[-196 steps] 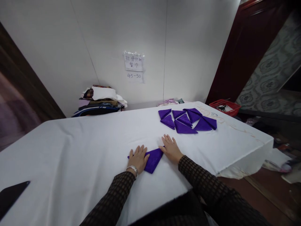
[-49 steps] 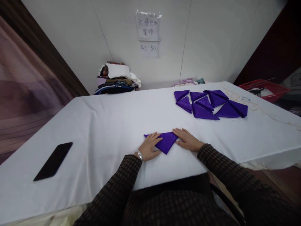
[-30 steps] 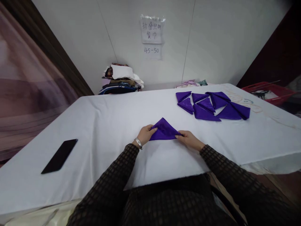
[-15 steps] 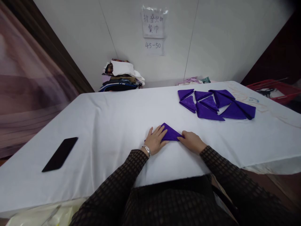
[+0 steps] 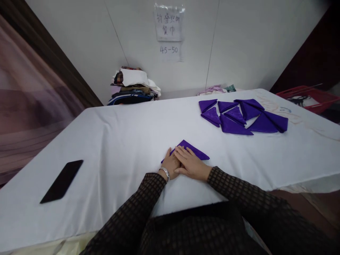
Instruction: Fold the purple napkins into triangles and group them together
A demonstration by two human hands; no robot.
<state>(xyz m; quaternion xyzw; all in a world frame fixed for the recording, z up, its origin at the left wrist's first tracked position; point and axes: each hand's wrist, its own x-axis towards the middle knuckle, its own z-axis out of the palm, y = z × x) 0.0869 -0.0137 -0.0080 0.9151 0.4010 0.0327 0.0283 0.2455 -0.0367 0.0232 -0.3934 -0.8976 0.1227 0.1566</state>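
A purple cloth napkin, folded into a triangle, lies on the white-covered table in front of me. My left hand rests flat on its left part, fingers stretched out, a watch at the wrist. My right hand lies flat across the middle of the napkin, partly over my left hand's fingers. Only the napkin's far point and right corner show. Several more folded purple triangles lie in a group at the far right of the table.
A black phone lies near the table's left front edge. A pile of folded clothes sits against the wall behind the table. A red basket stands beyond the table's right end. Paper notes hang on the wall.
The napkin was lifted by both hands, turned point-up and laid down. Since half a second ago my right hand slid left from the right corner onto the napkin's middle.
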